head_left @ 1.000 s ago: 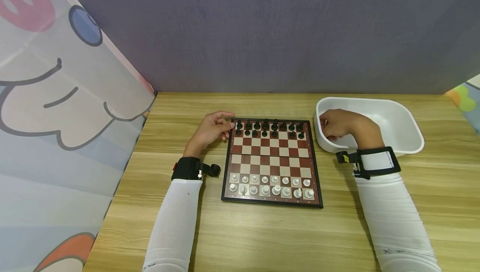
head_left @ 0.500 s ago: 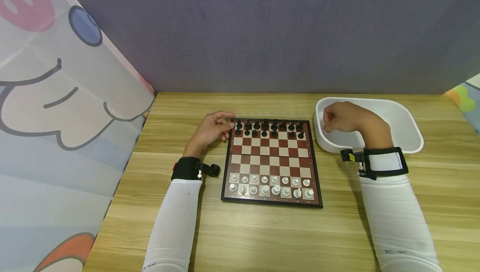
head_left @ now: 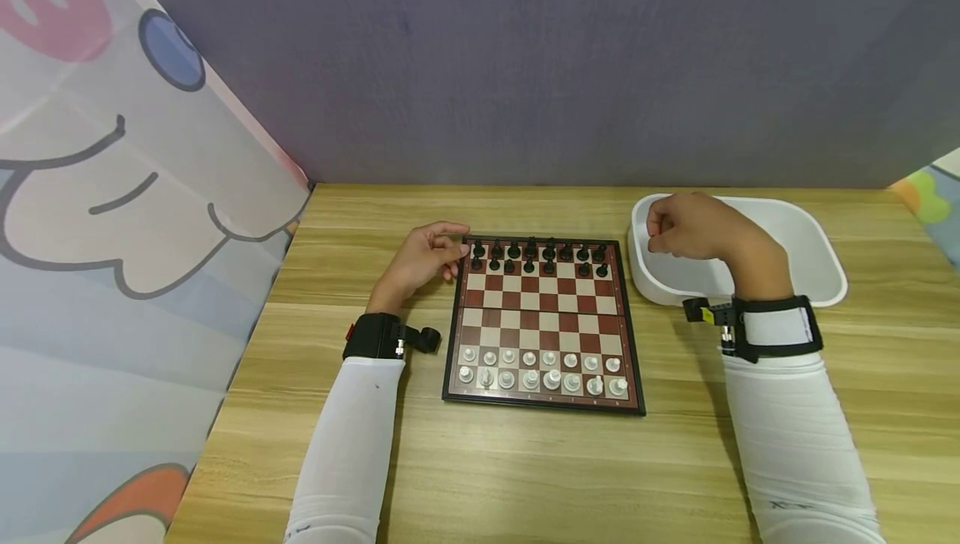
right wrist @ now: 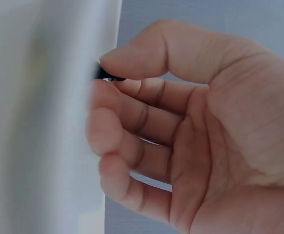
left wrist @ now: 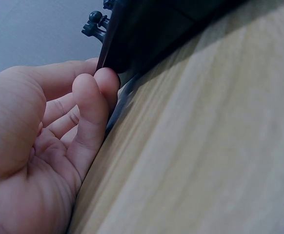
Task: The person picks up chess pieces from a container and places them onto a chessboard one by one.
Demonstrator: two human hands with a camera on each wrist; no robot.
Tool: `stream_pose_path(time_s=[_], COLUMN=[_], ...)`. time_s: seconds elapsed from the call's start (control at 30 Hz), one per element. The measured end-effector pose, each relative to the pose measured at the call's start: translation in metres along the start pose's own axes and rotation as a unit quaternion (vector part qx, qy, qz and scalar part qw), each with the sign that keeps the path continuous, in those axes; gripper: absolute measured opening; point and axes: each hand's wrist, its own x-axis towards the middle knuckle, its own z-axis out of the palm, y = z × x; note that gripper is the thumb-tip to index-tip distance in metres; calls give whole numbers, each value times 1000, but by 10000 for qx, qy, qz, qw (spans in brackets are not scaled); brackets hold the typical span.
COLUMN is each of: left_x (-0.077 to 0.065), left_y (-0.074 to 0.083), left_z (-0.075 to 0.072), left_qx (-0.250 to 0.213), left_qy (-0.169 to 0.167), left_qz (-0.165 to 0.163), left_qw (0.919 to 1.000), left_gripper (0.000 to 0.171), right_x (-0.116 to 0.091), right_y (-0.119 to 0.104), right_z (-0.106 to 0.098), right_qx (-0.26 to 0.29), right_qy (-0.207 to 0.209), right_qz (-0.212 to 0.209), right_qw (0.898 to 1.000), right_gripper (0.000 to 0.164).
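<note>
In the head view, a red-and-cream chessboard (head_left: 540,311) lies on the table, black chess pieces (head_left: 531,249) in two rows at the far side and white chess pieces (head_left: 531,377) in two rows at the near side. My left hand (head_left: 423,259) holds the board's far left corner, thumb over the top edge and curled fingertips (left wrist: 89,92) against its side. Over the left part of a white plastic tub (head_left: 817,277) is my right hand (head_left: 690,227). Its thumb and forefinger pinch a small black chess piece (right wrist: 103,73), mostly hidden by the fingertips.
The wooden table (head_left: 525,477) extends in front of the board. A grey panel (head_left: 525,69) rises behind the table, and a cartoon-printed wall (head_left: 112,319) stands along the left. The far row of black pawns has one vacant square toward the right.
My right hand has risen from low inside the tub and shifted slightly right, now with the black chess piece between its fingertips. The left hand and the board have stayed put.
</note>
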Motion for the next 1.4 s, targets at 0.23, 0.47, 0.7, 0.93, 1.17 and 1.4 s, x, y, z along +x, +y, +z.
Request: stream_pose_path(time_s=[0.23,0.47,0.7,0.93,1.17,1.4], left_x=[1,0,0,0,0,0], left_y=[0,1,1,0,0,0], left_z=[1,1,1,0,0,0], left_qx=[0,-1,-11,-17,-30,-60], left_qy=[-26,-4,-21,-39,-69,-44], left_qz=[46,24,55,58,48,50], left_qw=[10000,10000,10000,10000,10000,10000], left_gripper=[36,36,36,36,38,36], right_x=[-3,-5,-6,-6,-4,-3], right_y=[-5,-9,-15,-23,-28,-35], right_z=[-3,-5,-7,-7,-4,-1], right_qx=[45,-256,-383,-407,-465,-489], right_qy=[147,353,544,706,898,966], right_qz=[-9,-50,-194,-311,-504,-718], right_qw=[9999,9990,9976,9962,9936,9915], right_gripper=[8,11,11,11,9,9])
